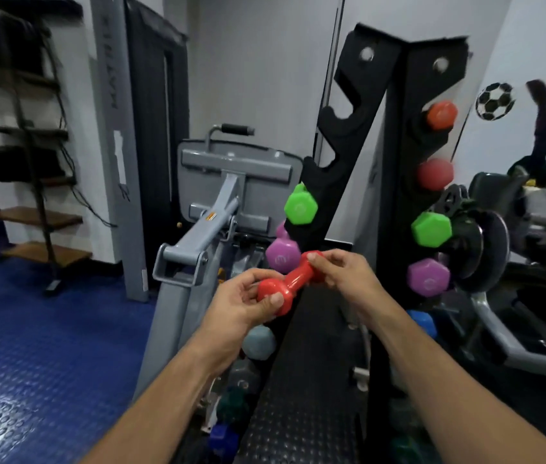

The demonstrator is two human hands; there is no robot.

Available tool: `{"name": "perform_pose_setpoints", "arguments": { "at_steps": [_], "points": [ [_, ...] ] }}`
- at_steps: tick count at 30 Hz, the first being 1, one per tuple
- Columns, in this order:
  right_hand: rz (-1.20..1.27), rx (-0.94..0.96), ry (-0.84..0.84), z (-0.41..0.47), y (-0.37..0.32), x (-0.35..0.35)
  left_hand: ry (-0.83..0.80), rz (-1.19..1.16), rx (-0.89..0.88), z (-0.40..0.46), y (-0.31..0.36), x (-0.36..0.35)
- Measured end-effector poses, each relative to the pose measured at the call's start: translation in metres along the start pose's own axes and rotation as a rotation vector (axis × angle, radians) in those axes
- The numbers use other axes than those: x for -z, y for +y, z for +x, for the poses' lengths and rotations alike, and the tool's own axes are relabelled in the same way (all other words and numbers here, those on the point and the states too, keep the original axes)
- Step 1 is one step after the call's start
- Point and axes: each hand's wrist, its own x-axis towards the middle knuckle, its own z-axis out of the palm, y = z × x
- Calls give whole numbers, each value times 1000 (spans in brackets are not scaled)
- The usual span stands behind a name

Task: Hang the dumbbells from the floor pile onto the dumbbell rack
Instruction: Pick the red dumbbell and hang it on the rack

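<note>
I hold a small red dumbbell (290,283) in both hands in front of the black dumbbell rack (341,142). My left hand (241,304) grips its lower left head, and my right hand (343,276) pinches its upper right head. The dumbbell is tilted, right end higher. On the rack hang a green dumbbell (301,206) and a purple one (283,256) on the left side, with orange (441,114), red (435,174), green (431,229) and purple (428,277) heads on the right side. The upper left hooks are bare.
A grey weight machine (218,202) stands left of the rack. Blue studded floor (30,346) spreads to the left. More dumbbells, grey-blue (258,341) and dark ones, sit low on the rack. Weight plates (485,249) and another machine are at right.
</note>
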Motion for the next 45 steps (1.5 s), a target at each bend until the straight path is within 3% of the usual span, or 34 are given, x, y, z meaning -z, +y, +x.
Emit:
{"name": "perform_pose_setpoints", "arguments": {
  "at_steps": [4, 8, 12, 17, 27, 45],
  "points": [
    [-90, 86, 120, 13, -43, 6, 75, -16, -134, 11, 39, -23],
    [-263, 234, 370, 39, -73, 17, 166, 66, -243, 27, 79, -45],
    [-348, 120, 277, 68, -85, 25, 313, 239, -299, 62, 104, -56],
    [-433, 189, 198, 77, -77, 18, 440, 501, -378, 124, 122, -65],
    [-369, 199, 117, 75, -73, 29, 365, 714, -304, 196, 121, -94],
    [-311, 201, 118, 78, -62, 27, 139, 919, -202, 212, 118, -80]
  ]
}}
